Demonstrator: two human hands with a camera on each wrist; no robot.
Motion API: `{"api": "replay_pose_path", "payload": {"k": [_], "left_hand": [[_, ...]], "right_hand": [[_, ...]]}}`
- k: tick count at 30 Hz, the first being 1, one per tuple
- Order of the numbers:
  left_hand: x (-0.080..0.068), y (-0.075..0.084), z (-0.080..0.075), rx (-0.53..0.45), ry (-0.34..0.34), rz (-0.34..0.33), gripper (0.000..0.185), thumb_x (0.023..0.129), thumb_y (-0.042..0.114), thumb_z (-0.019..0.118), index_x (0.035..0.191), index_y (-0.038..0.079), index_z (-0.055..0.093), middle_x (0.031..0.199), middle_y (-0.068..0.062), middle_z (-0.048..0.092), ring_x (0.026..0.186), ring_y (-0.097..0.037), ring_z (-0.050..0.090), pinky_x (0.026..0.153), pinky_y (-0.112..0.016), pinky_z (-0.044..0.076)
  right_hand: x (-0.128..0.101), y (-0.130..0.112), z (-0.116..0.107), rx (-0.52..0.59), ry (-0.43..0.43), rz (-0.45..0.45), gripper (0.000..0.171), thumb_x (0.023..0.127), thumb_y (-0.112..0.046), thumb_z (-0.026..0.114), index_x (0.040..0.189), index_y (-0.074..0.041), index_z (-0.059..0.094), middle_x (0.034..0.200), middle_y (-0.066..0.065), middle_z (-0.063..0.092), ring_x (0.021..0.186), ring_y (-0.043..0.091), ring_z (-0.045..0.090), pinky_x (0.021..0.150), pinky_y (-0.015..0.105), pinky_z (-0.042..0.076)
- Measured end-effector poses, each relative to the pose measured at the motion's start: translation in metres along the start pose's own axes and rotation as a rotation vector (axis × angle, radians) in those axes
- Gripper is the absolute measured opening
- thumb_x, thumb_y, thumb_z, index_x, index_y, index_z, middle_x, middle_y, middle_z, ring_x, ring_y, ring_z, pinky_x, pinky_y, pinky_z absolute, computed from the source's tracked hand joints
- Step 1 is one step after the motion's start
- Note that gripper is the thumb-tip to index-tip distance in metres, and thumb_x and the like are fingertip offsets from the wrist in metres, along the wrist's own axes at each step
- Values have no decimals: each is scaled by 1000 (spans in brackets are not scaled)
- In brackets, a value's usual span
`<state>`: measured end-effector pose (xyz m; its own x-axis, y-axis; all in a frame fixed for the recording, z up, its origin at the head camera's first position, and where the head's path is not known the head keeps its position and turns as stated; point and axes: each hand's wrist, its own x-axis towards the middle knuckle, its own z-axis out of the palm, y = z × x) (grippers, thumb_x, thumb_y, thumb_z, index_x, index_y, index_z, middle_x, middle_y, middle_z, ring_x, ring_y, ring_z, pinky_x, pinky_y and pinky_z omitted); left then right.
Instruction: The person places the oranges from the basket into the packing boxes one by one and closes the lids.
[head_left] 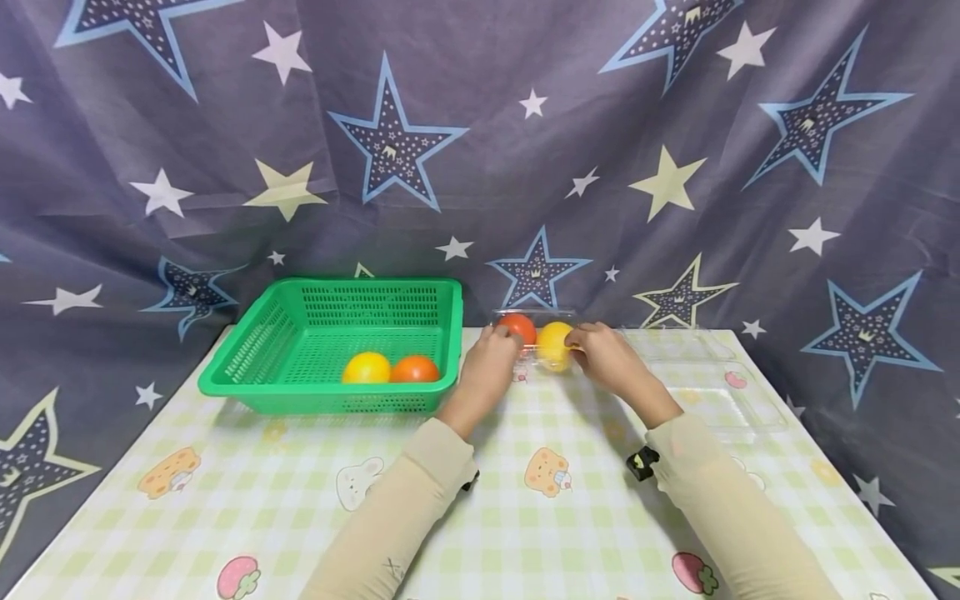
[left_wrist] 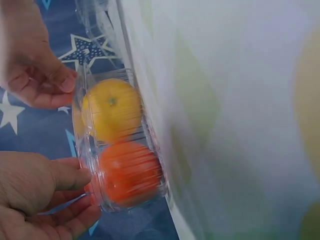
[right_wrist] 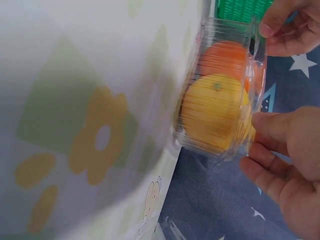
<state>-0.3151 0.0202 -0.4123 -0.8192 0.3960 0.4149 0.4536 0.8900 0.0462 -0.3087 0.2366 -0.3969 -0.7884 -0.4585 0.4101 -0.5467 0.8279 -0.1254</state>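
Observation:
A clear plastic clamshell box (head_left: 536, 318) stands at the back middle of the table, with an orange fruit (head_left: 518, 328) and a yellow fruit (head_left: 554, 342) inside. My left hand (head_left: 504, 340) pinches the box's rim beside the orange fruit (left_wrist: 130, 171), thumb above and fingers below. At the yellow fruit's (right_wrist: 215, 112) end, my right hand (head_left: 579, 343) pinches the same rim. In the left wrist view the left hand (left_wrist: 75, 195) and right hand (left_wrist: 60, 85) both touch the box (left_wrist: 85, 150). The right wrist view shows the right hand (right_wrist: 260, 145) on the box edge (right_wrist: 250, 90).
A green plastic basket (head_left: 247, 379) at the left holds a yellow fruit (head_left: 366, 367) and an orange fruit (head_left: 414, 369). Empty clear plastic boxes (head_left: 731, 400) lie at the right back of the checked tablecloth (head_left: 525, 517). A star-patterned curtain hangs behind.

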Motion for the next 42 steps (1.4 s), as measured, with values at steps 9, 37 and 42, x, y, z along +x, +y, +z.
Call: {"api": "replay_pose_path", "payload": {"k": [9, 37, 42], "left_hand": [[-1, 0, 0, -46, -7, -36, 28, 87, -8, 69, 107, 10, 78, 105, -12, 68, 94, -28, 59, 80, -36, 58], [3, -6, 0, -156, -12, -48, 29, 85, -11, 68, 105, 8, 79, 102, -12, 68, 89, -27, 54, 76, -35, 55], [4, -6, -1, -184, -14, -57, 27, 85, -12, 68, 101, 7, 80, 103, -12, 68, 88, -27, 54, 75, -35, 54]], "right_hand": [[-15, 5, -4, 84, 78, -11, 9, 90, 2, 73, 99, 1, 75, 94, 13, 72, 86, 31, 68, 82, 46, 56], [-68, 58, -68, 124, 67, 266, 16, 100, -13, 64, 103, 1, 73, 88, 12, 73, 79, 30, 71, 72, 51, 55], [-77, 70, -76, 111, 39, 323, 24, 103, -18, 62, 109, 3, 72, 93, 16, 74, 84, 34, 70, 74, 54, 55]]}}
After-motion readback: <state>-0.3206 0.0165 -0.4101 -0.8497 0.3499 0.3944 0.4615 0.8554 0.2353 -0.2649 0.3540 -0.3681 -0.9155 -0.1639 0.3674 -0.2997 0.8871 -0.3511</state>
